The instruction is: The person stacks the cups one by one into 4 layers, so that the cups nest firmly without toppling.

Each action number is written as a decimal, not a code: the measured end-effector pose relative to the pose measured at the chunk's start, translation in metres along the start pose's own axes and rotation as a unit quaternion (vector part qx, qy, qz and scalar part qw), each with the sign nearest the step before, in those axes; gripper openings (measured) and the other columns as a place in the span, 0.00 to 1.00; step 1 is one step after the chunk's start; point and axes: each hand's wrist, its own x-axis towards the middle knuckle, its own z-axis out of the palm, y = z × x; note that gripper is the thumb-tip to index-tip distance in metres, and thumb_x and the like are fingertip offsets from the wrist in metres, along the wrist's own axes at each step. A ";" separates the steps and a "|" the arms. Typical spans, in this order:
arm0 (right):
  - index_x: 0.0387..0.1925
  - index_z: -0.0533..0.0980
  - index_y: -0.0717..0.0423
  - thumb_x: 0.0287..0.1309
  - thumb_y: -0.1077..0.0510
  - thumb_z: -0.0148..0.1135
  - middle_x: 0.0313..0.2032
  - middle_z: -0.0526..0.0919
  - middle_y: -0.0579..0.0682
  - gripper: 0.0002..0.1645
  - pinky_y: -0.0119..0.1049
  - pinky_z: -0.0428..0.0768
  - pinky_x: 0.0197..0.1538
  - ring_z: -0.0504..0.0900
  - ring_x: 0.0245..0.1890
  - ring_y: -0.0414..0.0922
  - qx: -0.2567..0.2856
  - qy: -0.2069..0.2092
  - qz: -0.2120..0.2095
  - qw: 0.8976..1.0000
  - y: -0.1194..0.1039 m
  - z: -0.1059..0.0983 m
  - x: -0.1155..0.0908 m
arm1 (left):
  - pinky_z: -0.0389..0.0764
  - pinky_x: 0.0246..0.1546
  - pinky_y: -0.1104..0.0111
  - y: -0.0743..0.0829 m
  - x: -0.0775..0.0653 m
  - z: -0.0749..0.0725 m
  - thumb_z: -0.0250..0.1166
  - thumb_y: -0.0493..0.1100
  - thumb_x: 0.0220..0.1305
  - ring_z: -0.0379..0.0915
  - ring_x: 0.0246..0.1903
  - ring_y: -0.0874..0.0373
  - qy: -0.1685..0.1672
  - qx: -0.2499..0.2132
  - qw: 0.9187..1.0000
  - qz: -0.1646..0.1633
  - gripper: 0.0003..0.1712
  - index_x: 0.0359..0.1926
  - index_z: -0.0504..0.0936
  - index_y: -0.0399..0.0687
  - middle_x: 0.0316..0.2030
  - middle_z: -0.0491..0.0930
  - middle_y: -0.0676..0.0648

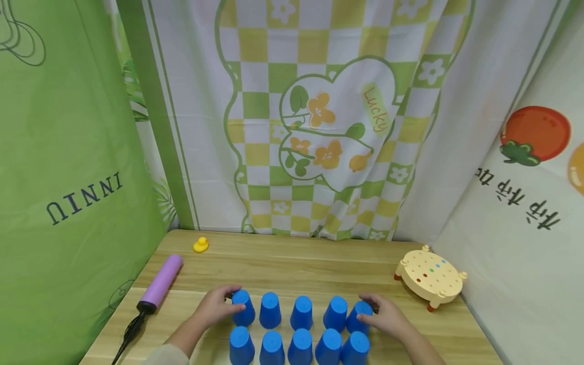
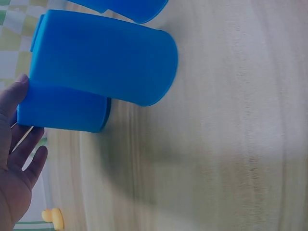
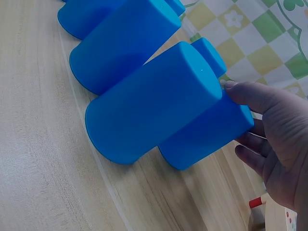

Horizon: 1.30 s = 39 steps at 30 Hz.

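Note:
Blue cups stand upside down on the wooden table in two rows, several in each row. My left hand (image 1: pixel 218 306) holds the leftmost cup of the back row (image 1: pixel 244 310), thumb on the near side and fingers behind it. At the other end of that row, my right hand (image 1: pixel 388 318) grips the rightmost cup (image 1: pixel 359 317), which leans slightly and sits close against its neighbour (image 1: pixel 335 314). In the left wrist view a front-row cup (image 2: pixel 101 55) partly covers the held one (image 2: pixel 62 109). The right wrist view shows a front cup (image 3: pixel 154 106) before the held cup (image 3: pixel 211 132).
A purple hand pump (image 1: pixel 161 284) with a black end lies at the left. Near the back left edge sits a yellow rubber duck (image 1: pixel 201 245). A cream stool-like toy (image 1: pixel 431 276) with red-tipped legs stands at the right. Patterned curtains (image 1: pixel 315 213) hang around the table.

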 end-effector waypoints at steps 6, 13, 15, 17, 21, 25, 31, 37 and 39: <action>0.55 0.77 0.61 0.50 0.47 0.75 0.51 0.83 0.55 0.34 0.53 0.80 0.54 0.81 0.52 0.54 -0.005 0.011 0.011 1.000 0.004 -0.001 0.000 | 0.81 0.50 0.51 0.013 0.013 -0.003 0.74 0.49 0.55 0.78 0.50 0.48 0.037 0.015 0.999 0.007 0.32 0.59 0.78 0.42 0.51 0.83 0.44; 0.55 0.78 0.61 0.49 0.47 0.75 0.52 0.83 0.58 0.34 0.53 0.80 0.56 0.81 0.53 0.57 -0.009 0.017 -0.010 1.000 0.006 -0.002 -0.003 | 0.82 0.49 0.52 0.032 0.039 0.004 0.71 0.48 0.59 0.77 0.53 0.44 0.063 0.008 0.998 0.023 0.31 0.61 0.77 0.41 0.54 0.81 0.40; 0.55 0.77 0.63 0.50 0.48 0.75 0.52 0.83 0.59 0.34 0.53 0.80 0.56 0.81 0.53 0.58 -0.009 0.007 -0.022 1.000 0.007 -0.002 -0.003 | 0.82 0.50 0.52 0.034 0.046 0.008 0.71 0.47 0.59 0.76 0.53 0.43 0.065 0.008 0.998 0.024 0.31 0.61 0.76 0.40 0.55 0.80 0.38; 0.56 0.77 0.64 0.51 0.49 0.74 0.52 0.82 0.60 0.34 0.53 0.79 0.56 0.81 0.53 0.58 -0.005 -0.005 -0.032 0.999 0.008 -0.003 -0.004 | 0.82 0.50 0.51 0.036 0.052 0.012 0.71 0.46 0.59 0.76 0.54 0.42 0.063 0.007 0.998 0.025 0.31 0.61 0.76 0.39 0.56 0.80 0.37; 0.57 0.75 0.66 0.52 0.50 0.73 0.54 0.81 0.61 0.35 0.54 0.79 0.56 0.81 0.53 0.57 0.002 -0.023 -0.035 0.999 0.008 -0.005 -0.006 | 0.82 0.50 0.51 0.038 0.061 0.021 0.71 0.45 0.59 0.76 0.53 0.40 0.058 -0.002 0.998 0.023 0.31 0.61 0.75 0.36 0.56 0.79 0.35; 0.58 0.75 0.66 0.52 0.49 0.74 0.55 0.81 0.62 0.36 0.54 0.78 0.58 0.80 0.54 0.59 0.001 -0.024 -0.035 0.999 0.008 -0.006 -0.006 | 0.82 0.50 0.51 0.043 0.065 0.030 0.72 0.44 0.58 0.77 0.53 0.39 0.052 -0.012 0.998 0.027 0.30 0.59 0.76 0.35 0.54 0.80 0.33; 0.58 0.74 0.66 0.52 0.50 0.74 0.55 0.80 0.62 0.36 0.55 0.77 0.59 0.79 0.56 0.60 0.007 -0.024 -0.034 0.999 0.008 -0.005 -0.006 | 0.81 0.51 0.49 0.057 0.068 0.039 0.72 0.42 0.57 0.76 0.53 0.37 0.038 -0.025 0.999 0.028 0.27 0.55 0.77 0.35 0.53 0.80 0.33; 0.59 0.74 0.65 0.51 0.49 0.74 0.56 0.80 0.62 0.37 0.55 0.77 0.59 0.79 0.56 0.59 0.011 -0.024 -0.026 0.999 0.008 -0.005 -0.006 | 0.80 0.52 0.50 0.066 0.072 0.051 0.72 0.43 0.58 0.77 0.53 0.41 0.013 -0.024 0.999 0.027 0.26 0.55 0.77 0.38 0.52 0.81 0.37; 0.60 0.74 0.65 0.51 0.49 0.74 0.56 0.80 0.62 0.38 0.55 0.77 0.60 0.79 0.57 0.59 0.014 -0.024 -0.022 0.999 0.008 -0.006 -0.006 | 0.80 0.51 0.50 0.068 0.073 0.056 0.72 0.43 0.58 0.77 0.52 0.42 0.000 -0.025 0.999 0.028 0.26 0.55 0.78 0.39 0.52 0.81 0.38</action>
